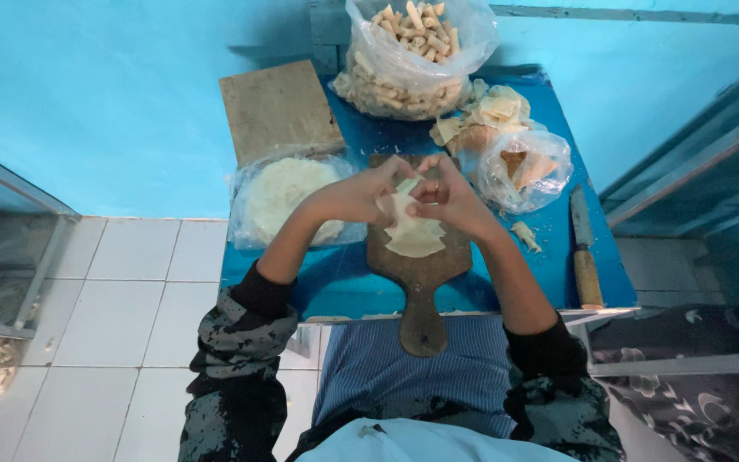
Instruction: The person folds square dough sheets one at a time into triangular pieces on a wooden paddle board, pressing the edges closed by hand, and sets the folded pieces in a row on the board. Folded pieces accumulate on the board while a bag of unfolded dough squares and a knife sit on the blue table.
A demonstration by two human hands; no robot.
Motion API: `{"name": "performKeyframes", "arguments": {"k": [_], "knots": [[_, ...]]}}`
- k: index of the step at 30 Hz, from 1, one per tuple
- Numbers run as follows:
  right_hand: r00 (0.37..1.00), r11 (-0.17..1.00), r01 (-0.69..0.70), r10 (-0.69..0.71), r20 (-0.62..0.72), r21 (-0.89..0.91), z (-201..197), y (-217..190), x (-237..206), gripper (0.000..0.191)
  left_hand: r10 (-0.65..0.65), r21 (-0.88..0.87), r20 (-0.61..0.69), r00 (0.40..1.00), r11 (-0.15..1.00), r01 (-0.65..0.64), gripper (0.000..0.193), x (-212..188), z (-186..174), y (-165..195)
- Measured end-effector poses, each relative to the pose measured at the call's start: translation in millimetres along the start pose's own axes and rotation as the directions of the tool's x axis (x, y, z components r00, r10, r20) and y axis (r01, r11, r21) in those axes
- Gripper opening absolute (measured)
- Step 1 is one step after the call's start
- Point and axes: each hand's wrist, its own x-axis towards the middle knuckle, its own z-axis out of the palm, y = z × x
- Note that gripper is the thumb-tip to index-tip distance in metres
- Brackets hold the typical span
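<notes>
Blue tabletop (352, 282) against a blue wall, with a paddle-shaped wooden board (421, 282) at its middle.

Both hands meet above the board: the left hand (348, 198) and right hand (451, 198) pinch one pale dough wrapper (410, 229) between closed fingertips, lifted off the wood, seemingly so its upper edge can be folded. Behind the board sits one clear bag of rolled pieces (408, 60); left of it, one bag of stacked wrappers (280, 195) and one flat plank (277, 107); right of it, one small bag (523, 167) and one knife (585, 248), all within arm's reach.
</notes>
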Motion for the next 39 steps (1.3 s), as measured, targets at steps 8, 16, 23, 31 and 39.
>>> {"name": "performKeyframes", "arguments": {"k": [8, 16, 23, 31, 39], "knots": [[0.997, 0.970, -0.063, 0.050, -0.059, -0.236, 7, -12, -2, 0.071, 0.029, -0.136, -0.273, 0.961, 0.988, -0.069, 0.061, 10, 1, -16], [0.994, 0.988, -0.088, 0.077, -0.083, -0.130, -2, -21, -7, 0.086, 0.013, -0.196, -0.142, 0.990, 0.980, -0.041, 0.075, 14, 21, -7], [0.983, 0.980, -0.183, 0.180, -0.037, -0.080, -1, -38, -16, 0.091, -0.027, -0.077, -0.060, 0.998, 0.997, 0.023, 0.101, 24, 40, -31], [0.943, 0.866, -0.333, 0.303, -0.137, -0.374, 11, -60, -24, 0.104, 0.011, 0.063, -0.098, 0.995, 0.998, -0.005, 0.107, 23, 49, -36], [0.927, 0.815, -0.344, 0.375, -0.028, -0.467, 8, -45, -23, 0.106, -0.117, 0.214, -0.047, 0.992, 0.969, 0.125, 0.106, 19, 67, -31]]}}
